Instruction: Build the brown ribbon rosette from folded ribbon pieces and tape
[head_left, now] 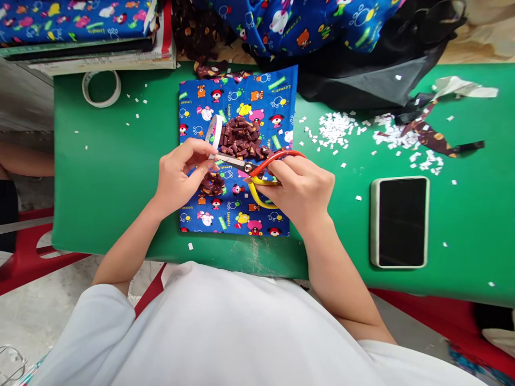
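My left hand [183, 174] pinches a white strip [216, 131] that curls up in a loop above the fingertips. In my right hand [301, 185] are scissors [263, 171] with one red and one yellow handle, their blades pointing left at the strip by my left fingers. Beneath both hands lies a blue cloth [237, 220] printed with cartoon animals. On it, a heap of small dark brown cut pieces [241, 136] sits just behind the scissors. A smaller group of brown pieces [212, 184] is partly hidden by my left hand.
The green tabletop [116, 177] carries a white ring-shaped roll [101, 88], scattered white bits [338, 128], brown printed scraps [432, 136] and a phone [403, 222]. At the back are stacked blue cloth [76, 21], bunched blue cloth [301, 24] and black material [354, 80].
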`<state>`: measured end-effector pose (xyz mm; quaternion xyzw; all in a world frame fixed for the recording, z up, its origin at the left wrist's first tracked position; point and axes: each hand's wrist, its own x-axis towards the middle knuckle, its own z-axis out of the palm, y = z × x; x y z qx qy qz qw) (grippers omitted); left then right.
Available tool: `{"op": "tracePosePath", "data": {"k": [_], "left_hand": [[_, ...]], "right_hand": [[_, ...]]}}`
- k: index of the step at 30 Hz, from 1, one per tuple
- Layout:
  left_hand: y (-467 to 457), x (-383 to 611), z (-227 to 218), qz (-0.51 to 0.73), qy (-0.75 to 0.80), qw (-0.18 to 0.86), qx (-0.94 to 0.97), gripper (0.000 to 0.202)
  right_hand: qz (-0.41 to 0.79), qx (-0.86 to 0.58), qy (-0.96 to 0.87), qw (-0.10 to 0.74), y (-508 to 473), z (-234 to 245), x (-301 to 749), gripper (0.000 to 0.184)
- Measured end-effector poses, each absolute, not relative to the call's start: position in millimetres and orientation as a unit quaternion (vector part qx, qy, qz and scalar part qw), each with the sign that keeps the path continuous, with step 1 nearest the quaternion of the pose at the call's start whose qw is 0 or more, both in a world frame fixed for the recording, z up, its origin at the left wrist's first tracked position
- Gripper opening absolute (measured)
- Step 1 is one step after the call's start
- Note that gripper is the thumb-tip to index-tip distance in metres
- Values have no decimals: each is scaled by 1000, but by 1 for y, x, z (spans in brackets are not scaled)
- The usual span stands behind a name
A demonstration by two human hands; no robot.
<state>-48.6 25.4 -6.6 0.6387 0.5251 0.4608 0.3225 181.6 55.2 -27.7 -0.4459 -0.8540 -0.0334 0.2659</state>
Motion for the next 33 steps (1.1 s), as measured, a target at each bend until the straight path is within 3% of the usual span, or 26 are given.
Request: {"op": "tracePosePath", "data": {"k": [12,16,22,26,33], "left_hand": [[27,-50,-4,448,515,275,677,5],[28,-53,-5,428,533,222,695,5],[32,-67,-11,316,606,60,728,14],[36,-73,-18,271,623,29,733,14],[32,-64,-19,350,586,37,730,8]], "right_hand": [[-8,-491,-836,243,52,-29,175,49],[8,-517,-824,231,51,-29,173,43],[9,-592,-771,234,58,-27,181,25],[-12,-642,-730,235,70,-28,194,16],[-4,-635,-723,270,77,-46,211,23]]}}
